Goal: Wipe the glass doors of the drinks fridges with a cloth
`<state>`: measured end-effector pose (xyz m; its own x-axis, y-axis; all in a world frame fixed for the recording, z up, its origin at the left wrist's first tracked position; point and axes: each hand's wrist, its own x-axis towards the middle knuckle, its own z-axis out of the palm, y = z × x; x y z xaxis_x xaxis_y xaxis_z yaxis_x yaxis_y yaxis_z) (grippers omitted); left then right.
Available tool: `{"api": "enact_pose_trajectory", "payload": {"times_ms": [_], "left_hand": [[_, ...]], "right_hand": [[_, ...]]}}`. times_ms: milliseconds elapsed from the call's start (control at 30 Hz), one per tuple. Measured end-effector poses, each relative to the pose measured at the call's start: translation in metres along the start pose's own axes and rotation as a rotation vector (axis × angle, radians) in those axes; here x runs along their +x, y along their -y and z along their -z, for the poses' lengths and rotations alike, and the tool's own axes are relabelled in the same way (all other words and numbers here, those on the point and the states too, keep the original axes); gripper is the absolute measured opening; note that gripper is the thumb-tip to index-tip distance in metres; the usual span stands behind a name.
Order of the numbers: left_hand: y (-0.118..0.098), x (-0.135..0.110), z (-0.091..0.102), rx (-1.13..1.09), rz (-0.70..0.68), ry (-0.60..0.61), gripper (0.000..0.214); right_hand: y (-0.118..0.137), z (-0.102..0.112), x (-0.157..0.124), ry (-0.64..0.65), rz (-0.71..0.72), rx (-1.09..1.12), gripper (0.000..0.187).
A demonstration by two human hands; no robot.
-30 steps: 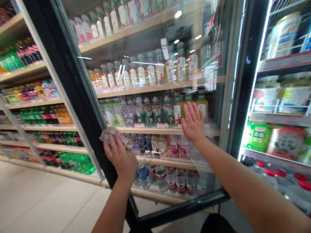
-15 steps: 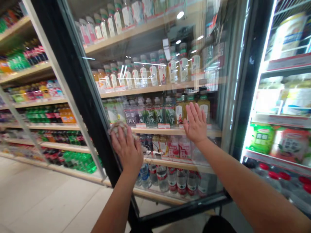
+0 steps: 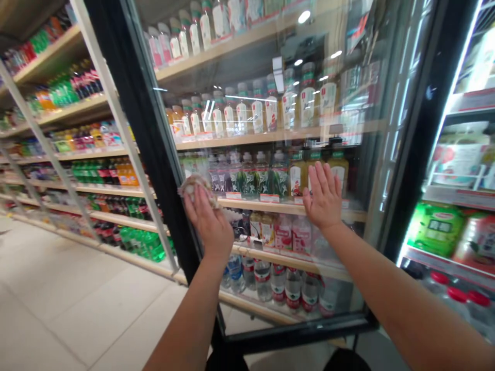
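Note:
A glass door (image 3: 270, 229) in a black frame (image 3: 131, 98) stands swung open before me. My left hand (image 3: 209, 219) presses a crumpled, light patterned cloth (image 3: 197, 181) against the glass, close to the frame's left side. A loose edge of the cloth sticks out to the right of the fingers. My right hand (image 3: 324, 196) lies flat on the glass further right, fingers stretched upward, with nothing in it. Through the door, rows of bottled drinks (image 3: 255, 175) show on wooden shelves.
To the left run long shelves (image 3: 112, 190) of coloured soft drink bottles above a pale tiled floor (image 3: 127, 288). On the right, a lit fridge holds a green pack (image 3: 436, 226) and bottles with red caps (image 3: 456, 294). Ceiling lights reflect in the glass.
The view has shifted left, so the scene sits further right. My left hand and the cloth have moved slightly up on the glass. My right hand stays flat in about the same place.

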<state>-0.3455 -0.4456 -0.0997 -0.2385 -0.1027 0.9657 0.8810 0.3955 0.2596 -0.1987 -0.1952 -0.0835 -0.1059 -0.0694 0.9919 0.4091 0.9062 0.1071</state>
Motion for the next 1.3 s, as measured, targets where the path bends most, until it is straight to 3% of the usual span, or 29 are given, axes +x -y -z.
{"api": "enact_pose_trajectory", "payload": {"times_ms": [200, 400, 600, 800, 933, 1033, 1100, 1233, 1300], "left_hand": [[0.021, -0.047, 0.007, 0.112, -0.077, 0.025, 0.062], [0.015, -0.019, 0.004, 0.081, -0.114, 0.007, 0.063], [0.011, -0.037, 0.001, 0.084, -0.185, 0.039, 0.062], [-0.001, -0.004, -0.007, 0.073, -0.126, -0.044, 0.063], [-0.019, -0.015, -0.012, 0.072, -0.105, 0.008, 0.063], [-0.023, -0.021, -0.013, 0.109, -0.218, 0.112, 0.062], [-0.026, -0.01, -0.013, 0.101, -0.251, 0.106, 0.061], [-0.044, 0.016, -0.02, 0.026, -0.123, 0.022, 0.065], [-0.061, 0.016, -0.029, 0.021, -0.11, 0.072, 0.068]], "right_hand": [[-0.001, 0.0, -0.001, 0.004, 0.006, 0.017, 0.068], [-0.002, 0.0, -0.002, 0.007, 0.001, 0.024, 0.068], [-0.003, 0.001, -0.002, -0.006, 0.014, 0.043, 0.069], [-0.002, 0.0, -0.005, -0.002, 0.01, 0.068, 0.07], [-0.005, 0.002, -0.007, 0.015, -0.005, 0.096, 0.071], [-0.015, 0.007, 0.008, 0.06, 0.04, 0.128, 0.072], [-0.023, 0.013, 0.026, 0.071, 0.04, 0.123, 0.07], [-0.03, 0.023, 0.057, 0.069, -0.09, 0.1, 0.066], [-0.031, 0.021, 0.061, 0.082, -0.1, 0.115, 0.066]]}}
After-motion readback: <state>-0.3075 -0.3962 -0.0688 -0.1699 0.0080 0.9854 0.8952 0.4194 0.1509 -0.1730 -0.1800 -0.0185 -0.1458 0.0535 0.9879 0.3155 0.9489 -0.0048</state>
